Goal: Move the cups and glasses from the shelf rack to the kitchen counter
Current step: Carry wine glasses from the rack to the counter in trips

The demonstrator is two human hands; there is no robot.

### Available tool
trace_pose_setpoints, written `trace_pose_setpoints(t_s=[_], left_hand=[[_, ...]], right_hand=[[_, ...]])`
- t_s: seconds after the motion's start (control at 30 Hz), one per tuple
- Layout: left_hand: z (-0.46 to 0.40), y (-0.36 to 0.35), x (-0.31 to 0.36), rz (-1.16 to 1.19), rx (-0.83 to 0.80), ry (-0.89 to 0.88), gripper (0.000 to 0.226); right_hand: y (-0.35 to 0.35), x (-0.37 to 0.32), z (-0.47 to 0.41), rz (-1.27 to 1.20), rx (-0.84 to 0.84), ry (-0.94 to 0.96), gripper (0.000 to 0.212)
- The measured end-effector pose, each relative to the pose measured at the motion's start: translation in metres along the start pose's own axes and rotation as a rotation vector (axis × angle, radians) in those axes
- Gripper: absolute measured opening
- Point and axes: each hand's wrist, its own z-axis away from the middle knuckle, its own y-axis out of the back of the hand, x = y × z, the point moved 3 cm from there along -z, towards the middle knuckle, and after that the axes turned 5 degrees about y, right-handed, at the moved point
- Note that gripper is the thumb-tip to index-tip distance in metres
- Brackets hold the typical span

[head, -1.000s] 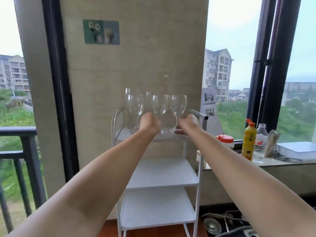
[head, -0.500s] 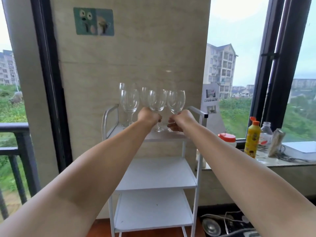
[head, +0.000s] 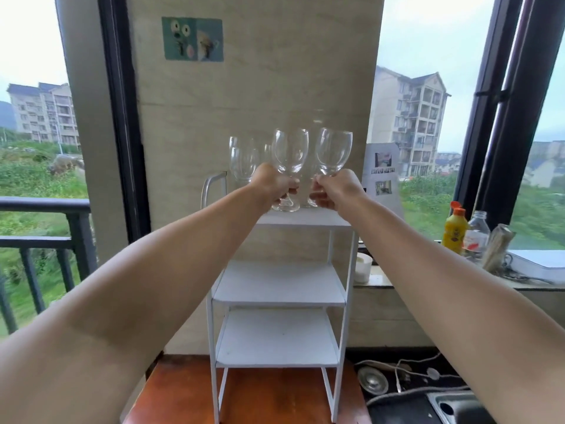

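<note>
A white three-tier shelf rack (head: 279, 293) stands against the beige wall. My left hand (head: 272, 186) is closed around the stem of a clear wine glass (head: 289, 151), held just above the top shelf. Beside it my right hand (head: 333, 192) grips the stem of a second wine glass (head: 334, 151), also raised off the shelf. More clear glasses (head: 243, 159) stand behind on the top shelf at the left, partly hidden by my left hand and the lifted glasses.
A window ledge (head: 376, 281) to the right carries a white cup (head: 363, 267), a yellow bottle (head: 454, 228), a clear bottle (head: 477, 232) and a white box (head: 541, 264). A wooden surface (head: 269, 396) lies under the rack. Cables and a sink corner (head: 455, 407) sit at lower right.
Both hands closed on the stems of two wine glasses and raised them off the top shelf. The head camera shifted, so the rack sits lower and further right in view.
</note>
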Motion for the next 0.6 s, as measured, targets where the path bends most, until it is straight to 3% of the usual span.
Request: trace_pose_setpoints(t_s=[0.3,0.6], left_hand=[[0.071,0.004,-0.015,0.074,-0.114,0.047,0.021],[0.178,-0.065,-0.059,0.145,-0.446,0.127,0.017]], right_hand=[[0.016,0.016,0.078,0.054,-0.005,-0.011,0.014],[0.073,0.073,0.206,0.046,0.252,-0.235,0.017]])
